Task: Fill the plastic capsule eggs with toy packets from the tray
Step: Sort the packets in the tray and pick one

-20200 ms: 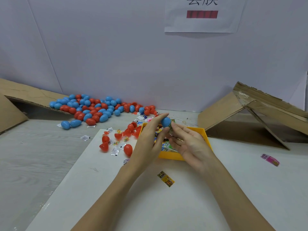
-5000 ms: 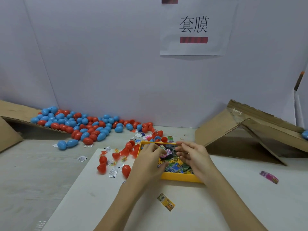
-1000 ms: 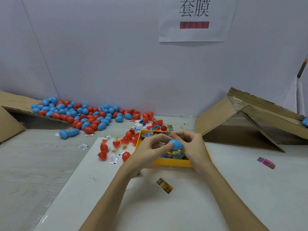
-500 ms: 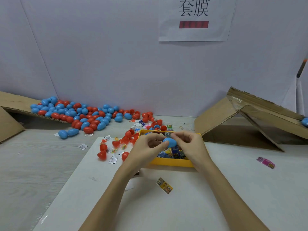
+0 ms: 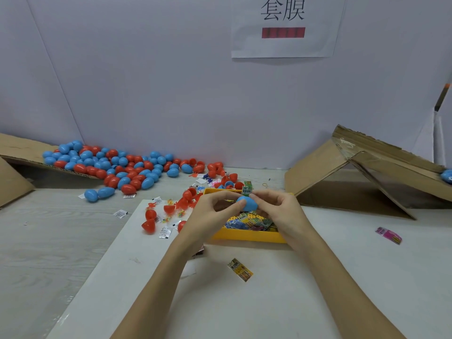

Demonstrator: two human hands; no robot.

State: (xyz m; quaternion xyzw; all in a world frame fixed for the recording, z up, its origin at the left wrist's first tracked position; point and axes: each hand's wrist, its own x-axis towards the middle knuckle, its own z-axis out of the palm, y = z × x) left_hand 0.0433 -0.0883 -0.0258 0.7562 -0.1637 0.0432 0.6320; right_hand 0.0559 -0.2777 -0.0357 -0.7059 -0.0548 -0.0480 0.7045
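Observation:
Both my hands hold one blue capsule egg (image 5: pixel 249 203) just above the yellow tray (image 5: pixel 247 235). My left hand (image 5: pixel 210 214) pinches its left end and my right hand (image 5: pixel 278 209) grips its right side, fingers curled round it. Whether the egg's halves are joined is hidden by my fingers. Colourful toy packets (image 5: pixel 249 221) lie in the tray under my hands. Open red egg halves (image 5: pixel 149 225) and small packets are scattered left of the tray.
A pile of blue and red eggs (image 5: pixel 117 167) lies at the back left, partly on a cardboard flap (image 5: pixel 22 150). A cardboard ramp (image 5: pixel 367 177) stands at the right. A yellow packet (image 5: pixel 240 269) and a pink packet (image 5: pixel 389 235) lie on the white board.
The blue egg has risen slightly above the tray between my two hands over the last second. Five seconds ago both hands were down among the packets in the tray.

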